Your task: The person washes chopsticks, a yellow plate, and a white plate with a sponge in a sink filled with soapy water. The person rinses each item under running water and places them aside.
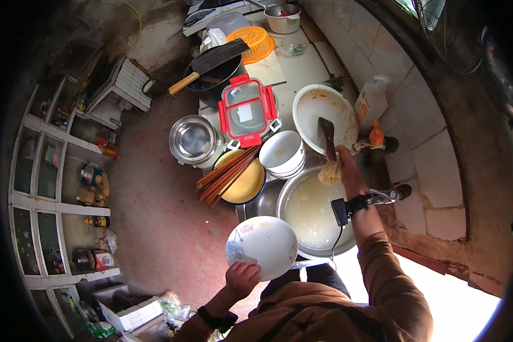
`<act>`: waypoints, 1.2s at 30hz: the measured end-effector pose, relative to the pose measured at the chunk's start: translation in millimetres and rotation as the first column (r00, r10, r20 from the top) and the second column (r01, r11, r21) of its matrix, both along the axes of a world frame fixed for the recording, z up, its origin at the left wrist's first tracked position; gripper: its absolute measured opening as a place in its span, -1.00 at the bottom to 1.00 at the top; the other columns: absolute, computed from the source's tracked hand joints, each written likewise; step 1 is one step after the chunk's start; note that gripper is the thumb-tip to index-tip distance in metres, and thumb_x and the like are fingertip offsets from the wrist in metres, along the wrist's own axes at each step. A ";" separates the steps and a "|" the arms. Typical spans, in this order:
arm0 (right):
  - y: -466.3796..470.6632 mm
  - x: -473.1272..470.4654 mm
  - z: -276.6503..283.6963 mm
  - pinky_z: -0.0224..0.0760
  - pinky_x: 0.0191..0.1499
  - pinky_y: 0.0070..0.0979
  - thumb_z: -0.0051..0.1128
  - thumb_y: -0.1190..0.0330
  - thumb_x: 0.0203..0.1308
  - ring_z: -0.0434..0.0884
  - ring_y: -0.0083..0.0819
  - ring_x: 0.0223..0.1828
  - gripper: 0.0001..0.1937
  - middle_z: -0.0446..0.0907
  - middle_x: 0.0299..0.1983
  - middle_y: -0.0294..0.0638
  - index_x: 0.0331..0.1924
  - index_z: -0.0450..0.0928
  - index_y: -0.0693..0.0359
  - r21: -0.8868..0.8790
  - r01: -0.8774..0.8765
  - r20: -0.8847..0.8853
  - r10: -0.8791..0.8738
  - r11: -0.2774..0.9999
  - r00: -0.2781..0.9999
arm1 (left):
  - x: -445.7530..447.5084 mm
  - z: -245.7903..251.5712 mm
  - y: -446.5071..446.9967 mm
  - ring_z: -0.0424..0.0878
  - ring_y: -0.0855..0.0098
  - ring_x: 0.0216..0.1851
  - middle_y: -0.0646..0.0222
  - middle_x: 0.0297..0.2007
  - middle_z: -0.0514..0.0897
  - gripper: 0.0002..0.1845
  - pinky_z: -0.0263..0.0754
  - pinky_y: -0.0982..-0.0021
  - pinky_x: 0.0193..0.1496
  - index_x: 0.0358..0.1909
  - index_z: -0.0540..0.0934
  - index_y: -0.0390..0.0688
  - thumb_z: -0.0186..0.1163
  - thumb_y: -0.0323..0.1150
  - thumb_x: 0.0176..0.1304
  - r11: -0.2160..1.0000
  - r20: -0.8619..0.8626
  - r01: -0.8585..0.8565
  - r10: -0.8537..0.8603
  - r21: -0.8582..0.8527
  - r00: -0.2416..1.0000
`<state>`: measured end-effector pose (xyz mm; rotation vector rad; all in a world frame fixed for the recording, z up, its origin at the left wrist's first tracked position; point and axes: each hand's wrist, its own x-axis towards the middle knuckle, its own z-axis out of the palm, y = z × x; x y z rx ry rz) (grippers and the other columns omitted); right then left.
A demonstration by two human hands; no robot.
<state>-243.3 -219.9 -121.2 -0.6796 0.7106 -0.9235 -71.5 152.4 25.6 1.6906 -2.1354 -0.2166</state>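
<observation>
My left hand (243, 278) grips the rim of a white plate with floral print (263, 246), held left of a large metal basin of cloudy water (312, 218). Over the basin's far edge, my right hand (349, 169) is at a tan loofah-like scrubber (329, 172) and the dark handle of a spatula; which of them it grips I cannot tell. The spatula's blade (325, 127) lies over a stained white bowl (314, 100). Stacked white enamel bowls (282, 154) stand left of it, beside a yellow enamel bowl (243, 181) with a bundle of wooden chopsticks (226, 174) across it.
A cleaver (220, 57) lies across a dark pot (216, 85). Near it are a red-clipped glass container (248, 112), steel bowl (192, 139) and orange baskets (250, 42). A faucet (384, 196) juts from the right wall, below a plastic bottle (371, 102).
</observation>
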 end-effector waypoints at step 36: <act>183.5 -167.5 60.0 0.48 -0.68 -0.36 -0.01 0.59 -0.12 0.54 -0.21 -0.67 -0.78 0.50 -0.56 0.03 -0.37 0.40 0.65 0.583 -0.025 -0.353 0.281 0.812 0.892 | -88.1 -52.9 -244.3 0.45 0.12 -0.29 0.19 -0.42 0.46 -0.89 0.37 0.23 -0.29 -0.55 0.42 -0.26 0.15 -0.58 -0.18 0.988 -0.415 -0.033 -0.034 -0.152 0.909</act>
